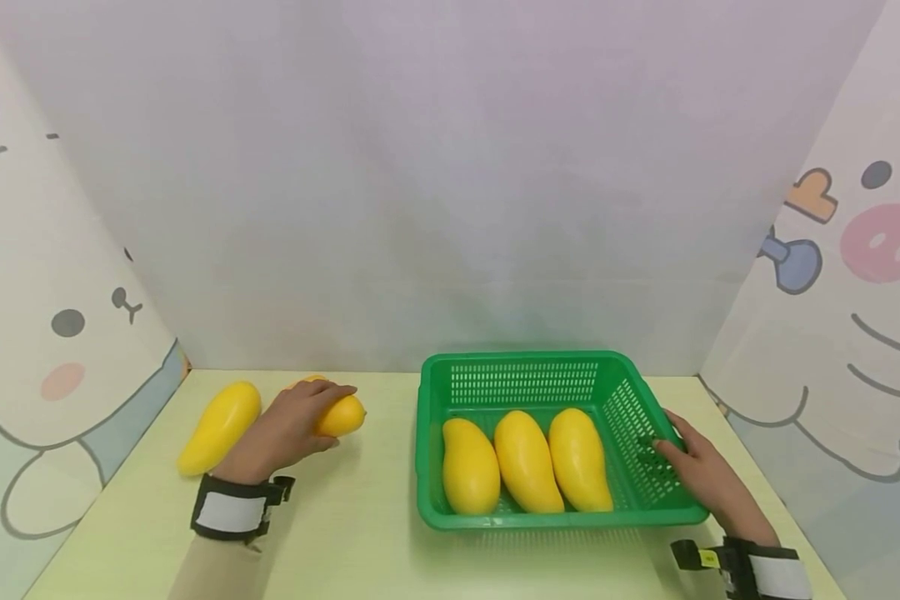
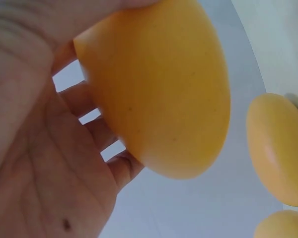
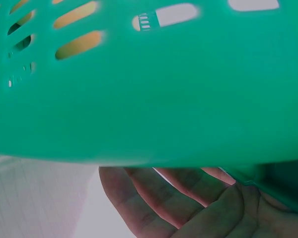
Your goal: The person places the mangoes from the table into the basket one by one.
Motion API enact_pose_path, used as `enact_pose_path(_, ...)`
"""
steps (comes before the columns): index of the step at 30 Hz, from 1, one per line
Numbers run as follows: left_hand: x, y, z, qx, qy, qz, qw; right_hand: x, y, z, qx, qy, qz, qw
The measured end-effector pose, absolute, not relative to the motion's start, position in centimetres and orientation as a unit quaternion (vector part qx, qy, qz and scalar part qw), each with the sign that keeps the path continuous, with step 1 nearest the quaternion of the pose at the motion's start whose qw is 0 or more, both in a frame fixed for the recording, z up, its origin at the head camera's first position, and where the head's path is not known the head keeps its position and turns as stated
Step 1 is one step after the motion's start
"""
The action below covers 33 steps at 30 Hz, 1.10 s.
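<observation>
Left grip [image 1: 288,429]: holding mango [image 1: 342,416] | Right grip [image 1: 701,473]: holding basket [image 1: 521,357] | pale-yellow table [image 1: 367,508] | cartoon-print walls [image 1: 870,350]

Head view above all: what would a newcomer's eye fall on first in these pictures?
Probably the bright green basket, right of centre on the pale table, with three yellow mangoes side by side inside and the right grip at its right side. Next might come the left grip, holding another mango to the basket's left. The large cartoon faces at both sides also stand out.
</observation>
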<state>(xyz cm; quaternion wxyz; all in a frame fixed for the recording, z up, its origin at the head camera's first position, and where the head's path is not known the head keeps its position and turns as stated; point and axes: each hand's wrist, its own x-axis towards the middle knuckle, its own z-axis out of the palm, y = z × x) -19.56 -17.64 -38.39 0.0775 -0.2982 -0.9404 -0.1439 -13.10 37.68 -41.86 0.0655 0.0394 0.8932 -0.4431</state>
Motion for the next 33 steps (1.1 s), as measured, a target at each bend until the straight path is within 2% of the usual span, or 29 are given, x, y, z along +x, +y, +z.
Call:
enact_pose_path(25, -18.6, -16.3, -37.0, -0.306, -0.939, -0.131, 0.088, -13.2, 37.4, -41.8, 0.027, 0.904, -0.424, 0.041)
enact_pose_path(33, -18.2, -15.8, -36.6, -0.311, -0.937, -0.134, 0.086, -13.0, 37.5, -41.8, 0.034, 0.899, -0.435, 0.049)
